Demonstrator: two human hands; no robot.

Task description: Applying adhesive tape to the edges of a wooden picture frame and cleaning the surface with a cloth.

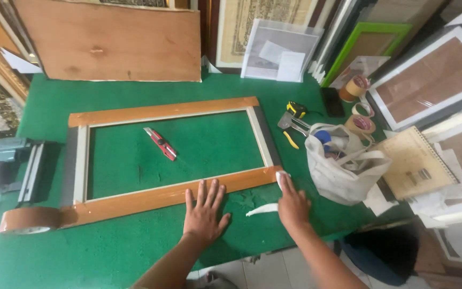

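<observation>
The green table (pixel 135 251) carries everything, and the frame (pixel 172 199) is the landmark to read the rest from. The frame lies flat, face down by the look of it, its long axis running left to right, the right end swung a little away from the person. Brown tape covers its near and far rails, apparently to seal the back; the short ends still show pale wood.

Behind the frame a plywood board (pixel 108 40) leans upright, out of the working area. To the right of the frame slumps a white cloth bag (pixel 343 171), close enough to reach into. Off the frame's near-left corner sits the tape roll (pixel 28 220), its strip running straight onto the near rail, so roll and rail are joined. Inside the frame, on bare felt, a red knife (pixel 160 143) lies diagonally, handle toward the far left.

The left hand (pixel 205 210) lies flat, fingers spread, fingertips on the taped near rail, seemingly pressing the tape down and steadying the frame. The right hand (pixel 292 200) is at the frame's near-right corner, fingers drawn together around a small white cloth (pixel 282 176) held against the tape end. A white scrap (pixel 261 210) lies on the felt between the two hands.
</observation>
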